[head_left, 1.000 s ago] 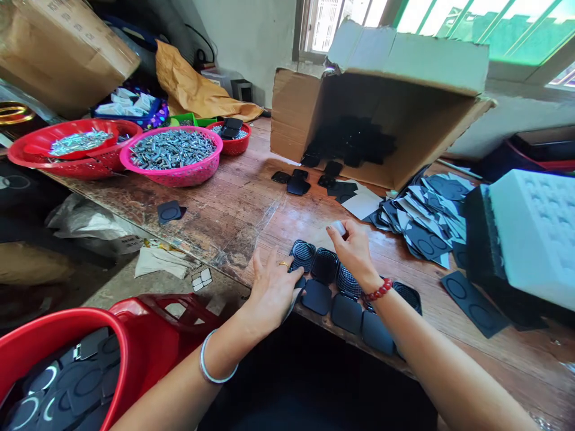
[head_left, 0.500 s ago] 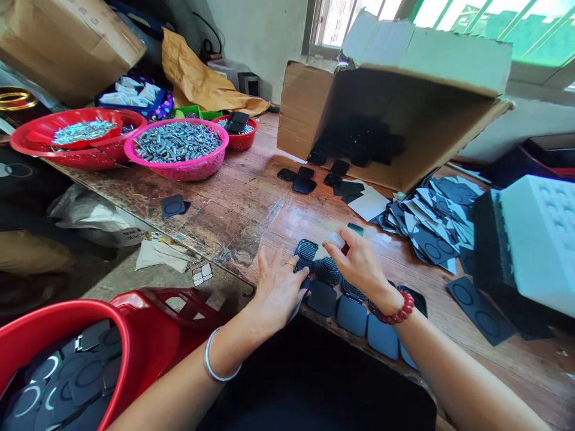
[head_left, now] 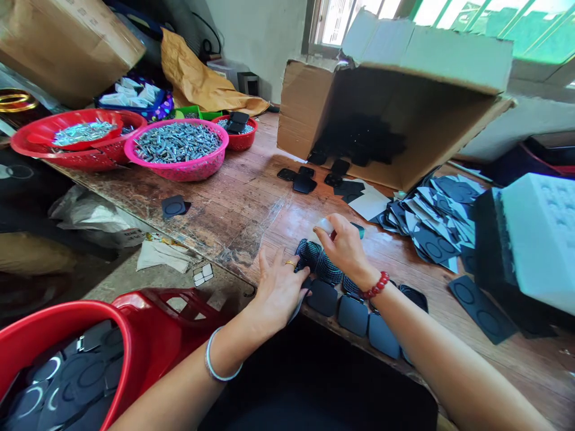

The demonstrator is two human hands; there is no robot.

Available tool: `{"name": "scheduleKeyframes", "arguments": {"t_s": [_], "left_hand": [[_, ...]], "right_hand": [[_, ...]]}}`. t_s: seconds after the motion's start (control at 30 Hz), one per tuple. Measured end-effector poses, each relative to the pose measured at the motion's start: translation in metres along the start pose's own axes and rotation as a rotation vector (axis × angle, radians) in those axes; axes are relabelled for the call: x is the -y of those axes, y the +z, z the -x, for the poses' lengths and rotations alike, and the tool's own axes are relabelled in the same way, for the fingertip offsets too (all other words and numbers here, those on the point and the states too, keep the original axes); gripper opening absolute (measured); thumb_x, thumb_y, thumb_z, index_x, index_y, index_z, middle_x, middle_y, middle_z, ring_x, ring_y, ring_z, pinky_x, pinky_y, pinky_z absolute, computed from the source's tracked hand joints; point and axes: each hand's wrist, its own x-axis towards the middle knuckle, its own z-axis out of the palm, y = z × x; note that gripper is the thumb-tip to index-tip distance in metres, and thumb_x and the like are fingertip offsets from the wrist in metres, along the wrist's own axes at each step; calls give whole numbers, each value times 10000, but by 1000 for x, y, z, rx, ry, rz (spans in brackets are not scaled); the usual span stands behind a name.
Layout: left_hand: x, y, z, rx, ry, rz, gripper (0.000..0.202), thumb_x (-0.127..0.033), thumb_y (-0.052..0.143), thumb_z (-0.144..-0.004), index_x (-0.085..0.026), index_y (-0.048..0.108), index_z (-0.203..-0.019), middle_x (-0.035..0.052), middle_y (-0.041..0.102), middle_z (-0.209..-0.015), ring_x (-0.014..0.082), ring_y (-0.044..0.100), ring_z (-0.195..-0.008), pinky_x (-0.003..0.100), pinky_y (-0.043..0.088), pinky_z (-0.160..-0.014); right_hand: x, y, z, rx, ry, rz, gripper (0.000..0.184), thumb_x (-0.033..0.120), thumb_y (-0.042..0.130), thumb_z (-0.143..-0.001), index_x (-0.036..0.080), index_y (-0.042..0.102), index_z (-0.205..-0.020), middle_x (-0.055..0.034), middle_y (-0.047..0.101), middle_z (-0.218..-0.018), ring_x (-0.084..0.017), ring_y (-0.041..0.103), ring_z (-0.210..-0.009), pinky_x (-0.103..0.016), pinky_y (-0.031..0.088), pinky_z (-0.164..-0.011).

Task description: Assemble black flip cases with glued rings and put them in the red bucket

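Observation:
A row of open, hinged black cases lies along the near table edge, with ringed inner halves and smooth square flaps (head_left: 353,315). My left hand (head_left: 275,287) is at the leftmost black case (head_left: 309,254), thumb and index finger closed at its near edge while the other fingers stretch out over the table. That case's near flap is mostly hidden under the hand. Just above the row, my right hand (head_left: 344,242) is closed around a small white squeeze bottle (head_left: 324,226), its tip pointing left and down. A small dark green piece (head_left: 359,230) shows behind the right knuckles.
A cardboard box (head_left: 299,114) lies open at the back, black cases in and before it. Ringed sheets (head_left: 438,224) pile up right, beside white foam (head_left: 539,233). A pink basket (head_left: 179,170) of metal pins stands left; a red bucket (head_left: 126,353) of black pieces is below.
My right hand has moved up and left with the bottle, away from the ringed halves. The leftmost case looks slightly more tilted; my left hand has barely moved.

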Motion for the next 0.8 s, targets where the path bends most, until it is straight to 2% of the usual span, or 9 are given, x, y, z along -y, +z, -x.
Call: {"name": "scheduleKeyframes", "arguments": {"t_s": [0.17, 0.3, 0.4, 0.5, 0.57, 0.67, 0.8], "left_hand": [[1, 5, 0, -52, 9, 13, 346, -361, 741, -833, -305, 699, -1171, 93, 643, -1327, 415, 406, -1367, 739, 160, -1084], [5, 10, -1, -64, 15, 14, 329, -361, 737, -833, -308, 707, -1156, 95, 652, -1315, 419, 425, -1350, 750, 158, -1063], [8, 10, -1, -70, 28, 14, 306, -346, 720, -846, -320, 711, -1151, 87, 658, -1309, 415, 439, -1339, 746, 162, -1060], [10, 12, 0, -93, 53, 6, 296, -351, 706, -855, -333, 714, -1150, 86, 664, -1301, 400, 468, -1313, 731, 189, -1062], [14, 16, -1, -115, 60, -13, 280, -362, 686, -866, -355, 717, -1144, 75, 669, -1296, 398, 465, -1315, 718, 218, -1057], [23, 27, -5, -147, 57, -55, 266, -375, 643, -883, -395, 723, -1136, 56, 685, -1273, 406, 442, -1337, 709, 224, -1054], [36, 38, -12, -194, 73, -63, 283, -385, 586, -881, -395, 731, -1123, 42, 713, -1208, 395, 462, -1315, 697, 224, -1067]], "right_hand": [[-8, -18, 9, -17, 28, 43, 278, 333, 548, -833, 254, 350, -654, 1, 461, -642, -166, 412, -619, -316, 312, -606], [-15, -29, 23, -14, 218, -53, 284, 366, 589, -796, 242, 409, -615, 25, 456, -559, -140, 423, -541, -305, 325, -546], [-24, -40, 34, -66, 500, -397, 250, 440, 650, -762, 209, 555, -752, 24, 538, -591, -157, 553, -545, -311, 437, -536], [-34, -62, 50, -193, 724, -824, 402, 455, 767, -673, 215, 609, -954, 2, 644, -751, -181, 646, -616, -391, 569, -638], [-40, -83, 68, -224, 781, -1004, 371, 408, 815, -630, 225, 631, -895, -23, 678, -825, -196, 674, -683, -445, 600, -751], [-47, -118, 106, -267, 837, -1127, 276, 329, 835, -593, 231, 648, -770, -45, 710, -873, -232, 698, -805, -476, 588, -875], [-64, -160, 167, -365, 860, -1062, 344, 350, 851, -564, 240, 692, -848, -35, 729, -871, -252, 702, -865, -494, 561, -920]]}}
